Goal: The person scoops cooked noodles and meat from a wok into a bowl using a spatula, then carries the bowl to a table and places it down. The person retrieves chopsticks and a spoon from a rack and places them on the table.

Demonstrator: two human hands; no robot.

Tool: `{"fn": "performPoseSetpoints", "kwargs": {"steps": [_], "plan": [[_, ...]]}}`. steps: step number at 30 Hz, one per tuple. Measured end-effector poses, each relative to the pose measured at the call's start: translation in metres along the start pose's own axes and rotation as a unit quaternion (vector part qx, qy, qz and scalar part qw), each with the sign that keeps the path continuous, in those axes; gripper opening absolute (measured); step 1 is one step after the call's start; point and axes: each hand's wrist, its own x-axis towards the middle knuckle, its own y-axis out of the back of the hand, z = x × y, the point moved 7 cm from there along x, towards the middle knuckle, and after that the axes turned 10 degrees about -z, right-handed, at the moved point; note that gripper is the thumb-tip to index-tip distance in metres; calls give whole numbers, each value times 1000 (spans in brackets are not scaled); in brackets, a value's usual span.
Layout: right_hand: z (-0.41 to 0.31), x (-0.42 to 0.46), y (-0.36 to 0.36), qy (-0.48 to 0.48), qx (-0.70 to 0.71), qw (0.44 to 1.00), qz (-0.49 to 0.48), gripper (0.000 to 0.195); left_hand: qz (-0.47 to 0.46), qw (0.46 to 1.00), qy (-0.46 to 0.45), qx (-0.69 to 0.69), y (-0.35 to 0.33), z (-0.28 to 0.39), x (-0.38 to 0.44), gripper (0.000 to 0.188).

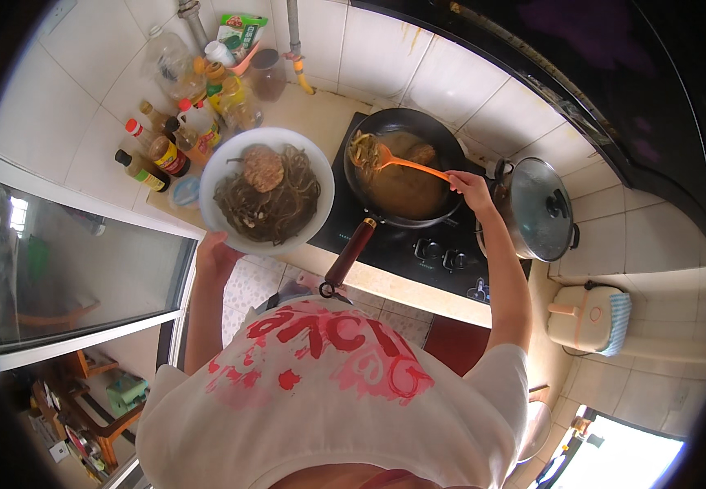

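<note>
My left hand [217,253] holds a white bowl [207,208] by its near rim. Dark noodles [286,211] fill it, with a round browned patty [263,169] on top. In my right hand [472,188] is the handle of an orange spatula or spoon [414,165]; its head is among greenish-brown food [365,153] at the left side of a black frying pan [371,211]. Brown liquid [408,192] covers the pan's bottom, and another browned lump [421,153] lies at its far side. The pan's dark red handle [353,250] points toward me.
The pan sits on a black gas stove [389,244]. To its right stands a pot with a glass lid [536,208]. Sauce bottles [166,156] crowd the counter's left end, beside a small lidded container [185,191]. A range hood [634,91] hangs at upper right, and a cream-coloured appliance [585,319] stands farther right.
</note>
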Motion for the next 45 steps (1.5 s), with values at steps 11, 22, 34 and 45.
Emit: {"fn": "performPoseSetpoints", "kwargs": {"steps": [11,22,34,45], "plan": [[-16,-46,35,25,66,994,78,27,-125,991,48,15,-3,-14,54,45],[-130,-107,103,57,4,985,163,27,-162,979,102,67,-52,-21,94,49],[-270,-129,89,73,-169,976,114,26,-260,956,135,13,-123,-47,138,56],[-355,-161,-34,250,-631,701,218,11,-277,954,112,-35,-139,-42,115,58]]}}
